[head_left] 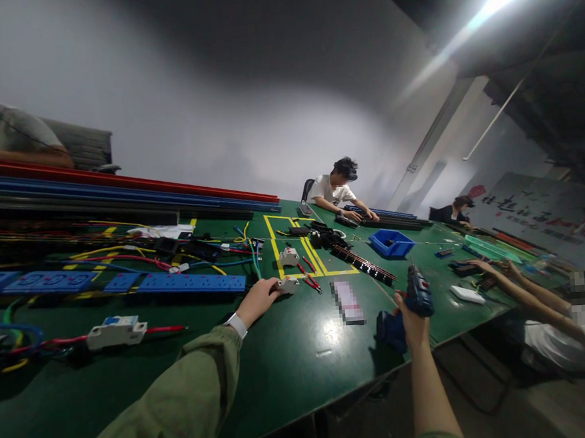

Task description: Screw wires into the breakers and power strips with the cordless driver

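In the head view my left hand (259, 301) is closed on a small white circuit breaker (289, 286) at the table's surface. Just beyond it sits a second white circuit breaker (289, 257). Short red wires (309, 279) lie to the right of both. My right hand (414, 320) is wrapped round the grip of a dark blue cordless drill (420, 291), whose bit points up and away from me. Its battery base hangs over the table near the front edge. Close to my left forearm lies another white circuit breaker (116, 333) with red leads at both ends.
Blue socket strips (191, 282) and tangled wires cover the left of the green table (302, 352). A phone (348, 302), a blue bin (392, 243) and black strips (364, 264) lie ahead. Co-workers sit across and to the right; one co-worker's hands (481, 267) reach over the table.
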Motion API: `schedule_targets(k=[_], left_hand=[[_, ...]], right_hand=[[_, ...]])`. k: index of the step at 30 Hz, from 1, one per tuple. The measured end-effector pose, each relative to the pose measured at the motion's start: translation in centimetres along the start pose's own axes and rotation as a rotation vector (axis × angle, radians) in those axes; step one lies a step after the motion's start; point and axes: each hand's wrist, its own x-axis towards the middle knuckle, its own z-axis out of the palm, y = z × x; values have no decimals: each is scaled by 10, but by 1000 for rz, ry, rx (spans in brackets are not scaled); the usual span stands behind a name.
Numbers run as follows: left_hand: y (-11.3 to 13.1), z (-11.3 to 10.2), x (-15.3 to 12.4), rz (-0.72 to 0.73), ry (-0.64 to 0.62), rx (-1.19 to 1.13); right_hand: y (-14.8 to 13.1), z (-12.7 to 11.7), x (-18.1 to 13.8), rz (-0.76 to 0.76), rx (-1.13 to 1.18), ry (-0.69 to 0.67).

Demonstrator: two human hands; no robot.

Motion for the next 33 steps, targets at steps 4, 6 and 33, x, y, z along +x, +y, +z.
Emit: schedule_targets(k=[4, 6, 33], left_hand=[[-9, 3, 6, 27, 37, -38], [-13, 5, 10, 28, 52, -30], [-38, 1, 30, 32, 39, 44]], right_hand=[[-10, 7, -10, 10, 10, 39], [-19, 15, -22, 44, 96, 20], [-135, 91, -186, 297, 205, -1023]])
